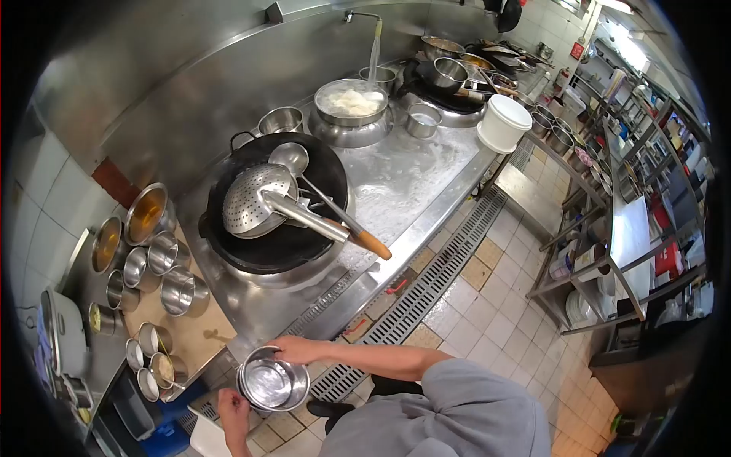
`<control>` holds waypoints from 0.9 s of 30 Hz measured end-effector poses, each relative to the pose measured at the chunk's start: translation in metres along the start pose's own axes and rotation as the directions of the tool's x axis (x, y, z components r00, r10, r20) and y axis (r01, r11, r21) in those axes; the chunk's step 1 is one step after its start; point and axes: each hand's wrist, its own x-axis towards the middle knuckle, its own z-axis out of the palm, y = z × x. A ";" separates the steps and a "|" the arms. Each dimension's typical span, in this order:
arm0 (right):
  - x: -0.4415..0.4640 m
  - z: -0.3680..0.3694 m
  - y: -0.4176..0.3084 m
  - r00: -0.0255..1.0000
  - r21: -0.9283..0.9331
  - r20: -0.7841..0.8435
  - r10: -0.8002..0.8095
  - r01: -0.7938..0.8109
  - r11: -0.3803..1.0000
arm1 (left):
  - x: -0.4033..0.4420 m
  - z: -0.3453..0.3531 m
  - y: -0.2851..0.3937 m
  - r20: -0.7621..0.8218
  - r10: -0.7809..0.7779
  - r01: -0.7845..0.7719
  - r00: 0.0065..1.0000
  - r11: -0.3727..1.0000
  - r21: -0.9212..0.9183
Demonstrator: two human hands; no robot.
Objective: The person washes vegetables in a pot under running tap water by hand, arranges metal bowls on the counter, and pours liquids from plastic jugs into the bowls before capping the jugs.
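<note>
My right hand (295, 349) grips the top rim of a shiny metal pot (272, 381), held low in front of me beside the stove. The pot looks bare inside, and a second rim at its left side suggests another vessel nested with it. Close to the pot's lower left edge is my left hand (233, 411), its fingers curled in. What they hold, if anything, is hidden. On the stove ahead, a black wok (320, 164) carries a perforated strainer (255, 190) and a ladle (289, 158) with a wooden handle.
Several metal pots (183, 293) crowd the left counter, along with bowls of amber liquid (147, 213). Water runs from a tap (364, 15) near a basin of pale food (350, 103). A white bucket (504, 122) stands at the stove edge. A drain grate (426, 263) crosses the tiled floor.
</note>
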 end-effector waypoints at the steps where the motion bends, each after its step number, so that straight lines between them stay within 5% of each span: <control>1: 0.000 0.002 -0.006 0.999 0.035 0.014 0.034 -0.035 0.999 | 0.000 -0.008 -0.003 0.042 0.005 -0.006 0.999 1.000 0.028; 3: -0.005 0.000 -0.022 0.957 0.043 0.117 0.267 -0.273 0.961 | 0.006 -0.018 0.008 0.083 -0.140 0.141 0.987 0.990 -0.006; 5: -0.004 0.017 0.022 0.980 0.154 0.108 0.167 -0.183 0.971 | 0.012 -0.019 0.000 0.172 -0.213 0.228 0.962 0.971 -0.074; 6: -0.008 0.015 0.004 0.919 0.085 0.142 0.368 -0.381 0.921 | 0.016 -0.027 0.014 0.168 -0.098 0.092 0.981 0.995 0.042; 7: -0.018 0.020 -0.018 0.960 0.175 0.057 0.274 -0.280 0.944 | 0.019 -0.032 0.014 0.244 -0.109 0.109 0.964 0.994 0.014; 8: -0.023 0.026 -0.044 0.928 0.095 -0.001 0.373 -0.371 0.924 | 0.023 -0.035 0.005 0.282 -0.048 0.042 0.958 0.999 0.028; 9: -0.026 0.031 -0.046 0.909 0.309 0.052 0.414 -0.409 0.859 | 0.027 -0.038 0.002 0.334 -0.041 0.034 0.942 0.999 0.028; 13: -0.041 0.065 -0.044 0.914 0.080 -0.230 0.333 -0.324 0.943 | 0.041 -0.040 -0.024 0.447 0.110 -0.031 0.888 0.983 -0.180; 18: -0.059 0.083 -0.077 0.883 0.137 -0.375 0.281 -0.247 0.959 | 0.061 -0.042 -0.035 0.581 0.108 0.085 0.807 0.952 -0.294; 22: -0.075 0.074 -0.087 0.861 0.208 -0.441 0.253 -0.177 0.962 | 0.066 -0.038 -0.049 0.500 0.020 0.120 0.866 0.962 -0.247; 23: -0.078 0.072 -0.088 0.815 0.310 -0.482 0.322 -0.186 0.932 | 0.064 -0.032 -0.058 0.389 0.120 -0.074 0.914 0.989 -0.131; 27: -0.083 0.061 -0.079 0.726 0.533 -0.573 0.379 -0.021 0.846 | 0.056 -0.048 -0.040 0.213 -0.094 0.107 0.973 0.993 -0.049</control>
